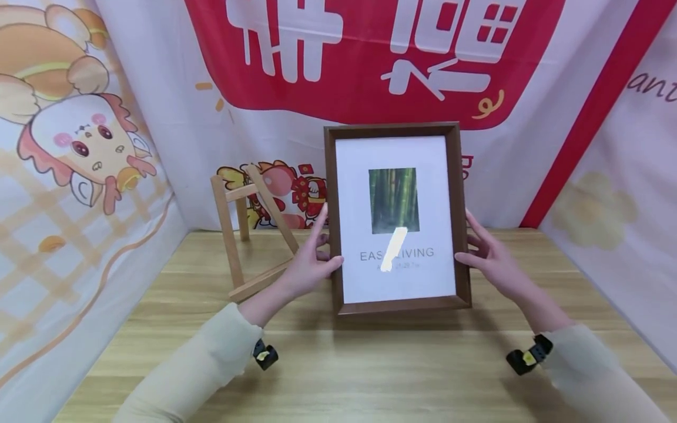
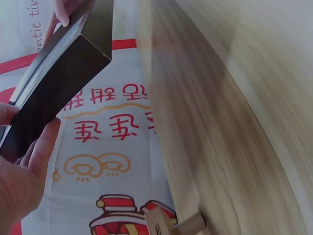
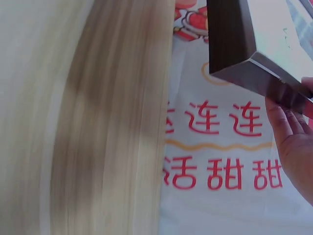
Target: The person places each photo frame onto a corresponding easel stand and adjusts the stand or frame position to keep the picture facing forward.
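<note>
A dark brown picture frame [image 1: 398, 307] is held upright between both hands, its front facing the head camera. Inside it a white print shows a green bamboo picture [image 1: 394, 201] with lettering below and a bright glare streak. My left hand [image 1: 312, 258] grips the left side, thumb on the front and fingers behind. Matching it on the right side, my right hand [image 1: 492, 258] grips with thumb in front. Both wrist views show the frame's lower edge [image 2: 58, 83] raised above the wooden table, with a gap beneath. Some fingers are hidden behind the frame.
A small wooden easel [image 1: 227, 235] stands on the table [image 1: 317, 376] just left of the frame, close to my left forearm. Behind hangs a white and red printed cloth [image 1: 285, 94]. Patterned cloths [image 1: 47, 247] enclose the left and right sides.
</note>
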`<state>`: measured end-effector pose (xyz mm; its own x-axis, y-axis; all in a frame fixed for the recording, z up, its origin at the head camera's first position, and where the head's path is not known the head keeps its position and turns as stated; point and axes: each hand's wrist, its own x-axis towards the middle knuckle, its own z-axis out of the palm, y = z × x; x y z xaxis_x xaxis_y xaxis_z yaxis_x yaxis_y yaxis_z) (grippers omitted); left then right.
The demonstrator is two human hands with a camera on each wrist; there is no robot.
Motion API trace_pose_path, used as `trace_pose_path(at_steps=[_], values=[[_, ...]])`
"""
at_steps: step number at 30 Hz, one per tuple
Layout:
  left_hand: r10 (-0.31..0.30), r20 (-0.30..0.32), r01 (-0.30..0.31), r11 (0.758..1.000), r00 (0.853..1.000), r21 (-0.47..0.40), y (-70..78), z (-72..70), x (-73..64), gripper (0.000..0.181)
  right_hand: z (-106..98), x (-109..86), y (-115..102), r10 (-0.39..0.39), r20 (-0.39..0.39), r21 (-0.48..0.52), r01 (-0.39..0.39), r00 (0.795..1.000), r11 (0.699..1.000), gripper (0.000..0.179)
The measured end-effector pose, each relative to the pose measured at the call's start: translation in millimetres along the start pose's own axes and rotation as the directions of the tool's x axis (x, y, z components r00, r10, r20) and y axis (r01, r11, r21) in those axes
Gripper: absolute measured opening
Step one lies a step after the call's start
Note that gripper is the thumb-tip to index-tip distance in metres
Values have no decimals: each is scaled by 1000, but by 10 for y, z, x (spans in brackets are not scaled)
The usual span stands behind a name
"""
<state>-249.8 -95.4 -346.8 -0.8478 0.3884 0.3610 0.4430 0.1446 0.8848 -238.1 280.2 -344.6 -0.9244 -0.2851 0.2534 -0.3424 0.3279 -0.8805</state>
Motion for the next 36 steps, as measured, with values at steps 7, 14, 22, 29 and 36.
trace_pose_path(at_steps=[7,14,22,29,36], values=[[2,-59,2,998,998,56,-17,-222,-207,103,270,182,-35,-38,35,38,37,999,999,83],[-18,-133,29,996,991,82,-57,-475,-401,102,562,406,-92,-120,56,62,116,991,991,83],[-19,-219,53,987,976,149,-50,-707,-594,102,844,662,-169,-149,71,102,142,986,985,85],[22,-264,32,980,964,198,-66,-831,-672,104,1152,913,-124,-210,19,136,206,977,969,87],[110,-348,-19,967,931,255,-116,-977,-743,103,1452,1162,-181,-228,-35,158,230,973,960,86]])
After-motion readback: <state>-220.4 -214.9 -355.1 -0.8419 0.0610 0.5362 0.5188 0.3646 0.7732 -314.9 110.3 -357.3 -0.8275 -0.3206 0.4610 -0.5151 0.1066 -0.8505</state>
